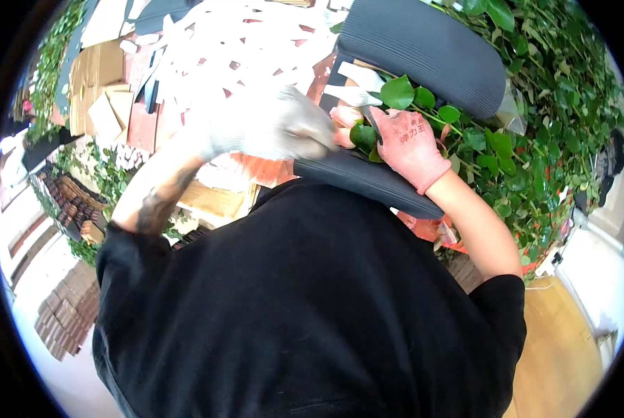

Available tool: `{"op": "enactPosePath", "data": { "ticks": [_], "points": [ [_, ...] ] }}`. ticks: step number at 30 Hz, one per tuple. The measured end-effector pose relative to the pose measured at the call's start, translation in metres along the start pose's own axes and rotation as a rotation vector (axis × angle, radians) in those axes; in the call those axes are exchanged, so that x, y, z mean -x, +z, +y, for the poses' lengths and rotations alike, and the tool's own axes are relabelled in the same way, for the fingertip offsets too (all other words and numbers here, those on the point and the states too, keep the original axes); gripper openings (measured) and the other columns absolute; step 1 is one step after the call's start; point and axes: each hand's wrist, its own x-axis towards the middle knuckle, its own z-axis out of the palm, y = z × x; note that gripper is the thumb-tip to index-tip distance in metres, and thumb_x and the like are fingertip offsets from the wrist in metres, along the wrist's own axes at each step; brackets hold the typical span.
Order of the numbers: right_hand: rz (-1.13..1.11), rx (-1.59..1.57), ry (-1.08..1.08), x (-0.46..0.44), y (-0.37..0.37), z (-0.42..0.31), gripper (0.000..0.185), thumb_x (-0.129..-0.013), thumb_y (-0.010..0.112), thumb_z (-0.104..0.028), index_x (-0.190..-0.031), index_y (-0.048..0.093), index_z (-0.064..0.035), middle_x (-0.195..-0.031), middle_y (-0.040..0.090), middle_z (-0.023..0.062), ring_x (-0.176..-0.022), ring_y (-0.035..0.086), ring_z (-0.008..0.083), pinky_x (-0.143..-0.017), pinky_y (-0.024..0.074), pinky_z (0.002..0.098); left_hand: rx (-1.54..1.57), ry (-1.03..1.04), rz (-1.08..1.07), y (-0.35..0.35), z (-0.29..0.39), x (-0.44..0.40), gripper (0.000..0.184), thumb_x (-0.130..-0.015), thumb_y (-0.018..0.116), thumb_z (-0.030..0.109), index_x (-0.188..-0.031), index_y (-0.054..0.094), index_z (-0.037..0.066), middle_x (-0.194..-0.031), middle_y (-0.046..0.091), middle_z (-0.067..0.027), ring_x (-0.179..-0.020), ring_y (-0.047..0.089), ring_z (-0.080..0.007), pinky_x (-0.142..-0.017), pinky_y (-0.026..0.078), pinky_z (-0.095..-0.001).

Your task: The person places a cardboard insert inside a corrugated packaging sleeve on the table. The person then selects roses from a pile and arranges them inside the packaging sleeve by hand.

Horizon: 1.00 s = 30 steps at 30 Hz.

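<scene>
My left hand [277,129], in a whitish glove, is smeared by motion just left of some pale pink roses [344,124], and its fingers cannot be read. In a pink glove with dark lettering, my right hand [411,148] is closed over the roses at their leafy stems; the exact grip is partly hidden. Round green leaves [398,92] stick out above it. The roses lie between two dark ribbed pads, the far pad [423,52] and the near pad [368,182]. White sleeve-like pieces [357,75] lie beside the blooms.
A heap of white netting-like pieces [256,49] spreads over the reddish table at upper left. Cardboard [97,80] stands further left. Piled leafy stems [563,104] fill the right side. Bundled flowers [103,164] are at far left, and a wooden board [559,341] lies at lower right.
</scene>
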Motion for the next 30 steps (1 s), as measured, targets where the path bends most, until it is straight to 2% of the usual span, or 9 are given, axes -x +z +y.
{"op": "enactPosePath", "data": {
  "ticks": [2, 4, 8, 10, 11, 12, 16, 20, 30],
  "points": [
    [-0.002, 0.02, -0.011, 0.001, -0.005, -0.003, 0.034, -0.076, 0.053, -0.011, -0.11, 0.054, -0.0062, -0.08, 0.061, 0.0145, -0.073, 0.063, 0.0295, -0.06, 0.0503, 0.0397, -0.004, -0.03, -0.092, 0.027, -0.007, -0.017, 0.036, -0.089, 0.049, 0.037, -0.092, 0.065, 0.006, -0.084, 0.065, -0.0118, -0.081, 0.062, -0.0305, -0.073, 0.048, -0.0387],
    [-0.025, -0.002, 0.086, 0.002, -0.008, -0.003, 0.044, -0.07, 0.062, -0.015, -0.114, 0.056, -0.0069, -0.089, 0.062, 0.0142, -0.081, 0.062, 0.0306, -0.073, 0.0497, 0.0398, 0.004, -0.231, -0.177, 0.035, -0.011, -0.019, 0.047, -0.09, 0.044, 0.049, -0.094, 0.066, 0.007, -0.085, 0.065, -0.0134, -0.082, 0.062, -0.0317, -0.073, 0.048, -0.0398],
    [-0.139, 0.044, 0.06, 0.001, -0.014, -0.006, 0.043, -0.071, 0.062, -0.017, -0.112, 0.057, -0.0066, -0.091, 0.063, 0.0129, -0.08, 0.063, 0.0285, -0.071, 0.0498, 0.0385, 0.035, -0.275, -0.215, 0.036, -0.007, -0.016, 0.039, -0.089, 0.052, 0.041, -0.104, 0.065, 0.008, -0.091, 0.065, -0.0149, -0.086, 0.063, -0.0308, -0.075, 0.05, -0.0379],
    [-0.2, 0.106, 0.018, -0.001, -0.017, -0.006, 0.044, -0.072, 0.062, -0.017, -0.114, 0.056, -0.0047, -0.093, 0.062, 0.013, -0.081, 0.063, 0.0277, -0.07, 0.05, 0.0379, -0.131, -0.342, -0.209, 0.027, 0.001, -0.02, 0.048, -0.089, 0.045, 0.051, -0.095, 0.068, 0.009, -0.089, 0.066, -0.0149, -0.086, 0.062, -0.032, -0.076, 0.049, -0.0402],
    [-0.219, 0.131, 0.001, 0.0, -0.021, -0.007, 0.043, -0.073, 0.061, -0.016, -0.113, 0.056, -0.0034, -0.095, 0.062, 0.013, -0.08, 0.063, 0.0269, -0.07, 0.0504, 0.0373, -0.126, -0.203, 0.073, 0.032, -0.003, -0.018, 0.046, -0.088, 0.047, 0.05, -0.092, 0.069, 0.009, -0.086, 0.066, -0.0143, -0.082, 0.063, -0.0316, -0.074, 0.05, -0.0397],
    [-0.218, 0.138, -0.008, -0.001, -0.025, -0.009, 0.043, -0.073, 0.061, -0.016, -0.113, 0.056, -0.0034, -0.095, 0.062, 0.013, -0.08, 0.063, 0.0269, -0.07, 0.0504, 0.0373, -0.129, -0.207, 0.083, 0.036, -0.007, -0.017, 0.046, -0.088, 0.047, 0.05, -0.092, 0.069, 0.009, -0.086, 0.066, -0.0143, -0.082, 0.063, -0.0316, -0.074, 0.05, -0.0397],
    [0.069, 0.089, 0.059, -0.004, -0.041, -0.013, 0.035, -0.077, 0.061, -0.023, -0.107, 0.056, -0.0057, -0.093, 0.062, 0.0118, -0.077, 0.064, 0.0271, -0.067, 0.0512, 0.0367, -0.16, -0.229, 0.133, 0.053, -0.022, -0.015, 0.041, -0.085, 0.053, 0.047, -0.09, 0.068, 0.01, -0.083, 0.066, -0.0135, -0.078, 0.064, -0.0305, -0.071, 0.051, -0.0388],
    [0.077, 0.181, 0.0, -0.011, -0.014, 0.0, 0.031, -0.077, 0.06, -0.023, -0.103, 0.054, -0.0075, -0.082, 0.06, 0.0109, -0.07, 0.063, 0.0269, -0.059, 0.0503, 0.0367, -0.172, -0.186, 0.147, 0.051, -0.015, -0.015, 0.039, -0.084, 0.054, 0.044, -0.086, 0.067, 0.008, -0.082, 0.066, -0.0143, -0.076, 0.063, -0.0317, -0.069, 0.05, -0.0405],
    [0.09, 0.21, 0.074, -0.004, -0.011, 0.005, 0.038, -0.076, 0.064, -0.026, -0.11, 0.058, -0.0101, -0.095, 0.063, 0.0108, -0.075, 0.064, 0.0264, -0.064, 0.0504, 0.0367, -0.164, -0.192, 0.212, 0.06, -0.021, -0.013, 0.037, -0.084, 0.054, 0.04, -0.091, 0.066, 0.006, -0.088, 0.066, -0.0132, -0.082, 0.063, -0.0318, -0.073, 0.05, -0.041]
  ]
}}
